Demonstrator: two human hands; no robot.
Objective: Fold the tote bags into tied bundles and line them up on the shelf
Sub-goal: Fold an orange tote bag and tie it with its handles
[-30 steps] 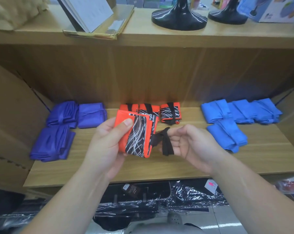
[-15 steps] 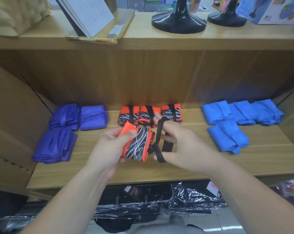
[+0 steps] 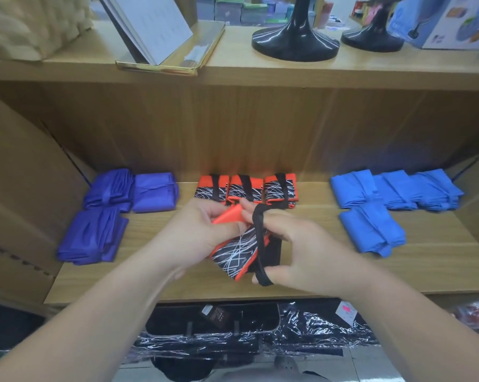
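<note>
Pretty clearly a shop. The wooden shelf [image 3: 177, 282] has folded bag bundles sorted by colour: purple bundles [image 3: 108, 213] on the left, 3 orange bundles [image 3: 246, 188] in the far middle, blue bundles [image 3: 392, 191] on the right. Underneath are plastic-wrapped black goods [image 3: 232, 340] with a pink tag [image 3: 347, 310]. Up top on the far right sits a boxed product [image 3: 447, 20] beside 2 black stands [image 3: 296, 42].

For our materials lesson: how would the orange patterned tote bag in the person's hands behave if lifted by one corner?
Probably floppy: the orange tote bag creases where the left hand pinches it. Likely light: fingers alone hold it up. Its black strap, looped over the right hand, likely dangles.
</note>
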